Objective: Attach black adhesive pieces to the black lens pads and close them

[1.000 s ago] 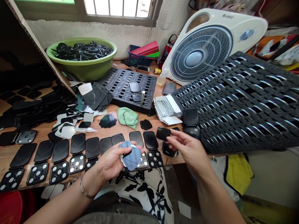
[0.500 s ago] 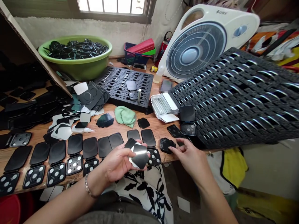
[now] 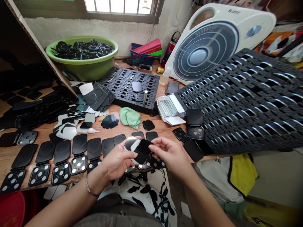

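Note:
Several thin square sheets with rounded corners, some shiny, some white-edged, are fanned out in my left hand (image 3: 118,161), the thumb pressing on top. A matte black sheet (image 3: 142,151) lies uppermost at the right of the fan. Thumb and fingertips of my right hand (image 3: 171,156) pinch its right edge. Beneath and behind the hands, a row of opened black hinged cases runs along the table's front edge; one case (image 3: 79,164) has white dots in its lower half. My hands partly cover the cases at the right end of this row.
Behind stand a green basin (image 3: 82,71) of black parts, a black slotted foam block (image 3: 118,83), and a larger one (image 3: 243,104) leaning at right by a fan (image 3: 201,56). A green cloth (image 3: 130,117), a white box (image 3: 170,108) and loose sheets (image 3: 67,130) lie between.
My right hand has moved left from a small black stack on the table to the sheets in my left hand. A black sheet now tops the fan where a shiny one showed.

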A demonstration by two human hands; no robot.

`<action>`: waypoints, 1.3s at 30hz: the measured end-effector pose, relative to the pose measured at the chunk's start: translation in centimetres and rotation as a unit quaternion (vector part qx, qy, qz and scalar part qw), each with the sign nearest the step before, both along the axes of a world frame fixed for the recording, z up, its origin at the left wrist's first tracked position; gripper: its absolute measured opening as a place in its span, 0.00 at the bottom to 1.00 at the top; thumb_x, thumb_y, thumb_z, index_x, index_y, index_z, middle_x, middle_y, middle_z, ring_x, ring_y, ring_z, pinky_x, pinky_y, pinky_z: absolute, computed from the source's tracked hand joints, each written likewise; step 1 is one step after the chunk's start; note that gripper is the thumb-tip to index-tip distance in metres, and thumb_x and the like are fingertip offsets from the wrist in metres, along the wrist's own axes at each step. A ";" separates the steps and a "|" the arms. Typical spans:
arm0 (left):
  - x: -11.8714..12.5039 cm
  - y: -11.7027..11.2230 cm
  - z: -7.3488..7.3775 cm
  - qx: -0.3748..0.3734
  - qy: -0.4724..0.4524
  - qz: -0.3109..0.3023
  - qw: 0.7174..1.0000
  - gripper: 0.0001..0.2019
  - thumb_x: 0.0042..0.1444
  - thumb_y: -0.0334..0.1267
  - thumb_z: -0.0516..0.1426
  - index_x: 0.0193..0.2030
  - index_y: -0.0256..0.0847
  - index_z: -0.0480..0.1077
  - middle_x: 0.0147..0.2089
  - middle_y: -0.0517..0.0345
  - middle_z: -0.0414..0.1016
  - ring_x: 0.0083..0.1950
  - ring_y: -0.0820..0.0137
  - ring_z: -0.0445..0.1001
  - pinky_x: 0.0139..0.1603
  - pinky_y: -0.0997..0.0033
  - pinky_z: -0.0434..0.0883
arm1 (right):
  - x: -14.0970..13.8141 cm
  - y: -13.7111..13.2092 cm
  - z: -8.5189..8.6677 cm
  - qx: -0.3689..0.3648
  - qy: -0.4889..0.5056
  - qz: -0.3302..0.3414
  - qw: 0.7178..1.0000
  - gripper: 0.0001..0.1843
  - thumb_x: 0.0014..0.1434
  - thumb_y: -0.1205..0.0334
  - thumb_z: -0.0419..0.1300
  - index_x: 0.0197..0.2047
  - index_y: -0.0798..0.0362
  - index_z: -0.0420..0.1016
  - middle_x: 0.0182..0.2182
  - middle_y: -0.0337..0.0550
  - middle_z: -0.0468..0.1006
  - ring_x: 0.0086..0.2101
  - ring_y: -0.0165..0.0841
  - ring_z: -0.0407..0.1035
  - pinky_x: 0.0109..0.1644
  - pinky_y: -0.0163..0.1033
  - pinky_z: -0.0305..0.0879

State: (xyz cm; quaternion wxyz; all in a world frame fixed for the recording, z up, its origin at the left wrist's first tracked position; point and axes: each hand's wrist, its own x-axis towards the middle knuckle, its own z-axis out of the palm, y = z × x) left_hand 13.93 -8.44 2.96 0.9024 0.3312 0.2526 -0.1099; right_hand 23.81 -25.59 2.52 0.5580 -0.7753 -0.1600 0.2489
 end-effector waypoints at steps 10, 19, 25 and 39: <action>-0.1 0.6 -0.3 0.009 -0.008 0.055 0.998 0.29 0.48 0.22 0.64 0.58 0.38 0.67 0.45 0.47 0.80 0.44 0.60 0.80 0.49 0.56 0.77 | 9.9 3.8 -3.5 -0.146 -0.157 -0.080 0.973 0.07 0.47 0.65 0.66 0.33 0.54 0.79 0.28 0.43 0.79 0.31 0.36 0.72 0.43 0.44 0.67; 0.3 0.7 -0.5 -0.042 0.014 0.114 0.992 0.13 0.57 0.26 0.57 0.50 0.31 0.72 0.51 0.40 0.78 0.46 0.59 0.80 0.46 0.58 0.78 | 0.1 2.6 -0.5 -0.066 -0.047 0.060 0.995 0.13 0.55 0.51 0.64 0.37 0.51 0.78 0.29 0.42 0.80 0.30 0.35 0.73 0.34 0.38 0.68; 0.4 -0.2 -0.7 -0.028 -0.008 0.157 0.987 0.13 0.56 0.24 0.59 0.48 0.33 0.73 0.48 0.46 0.79 0.48 0.65 0.79 0.53 0.65 0.74 | -1.9 2.7 -1.4 -0.031 0.013 -0.001 0.999 0.20 0.53 0.49 0.65 0.45 0.53 0.75 0.28 0.40 0.78 0.27 0.32 0.71 0.30 0.37 0.67; 0.5 -0.4 -1.0 -0.022 -0.050 0.250 0.967 0.15 0.54 0.28 0.63 0.48 0.37 0.72 0.48 0.49 0.79 0.58 0.59 0.74 0.61 0.58 0.68 | -4.0 4.5 -1.6 -0.043 -0.111 -0.011 0.993 0.19 0.49 0.61 0.70 0.45 0.51 0.75 0.33 0.38 0.73 0.29 0.30 0.68 0.35 0.37 0.68</action>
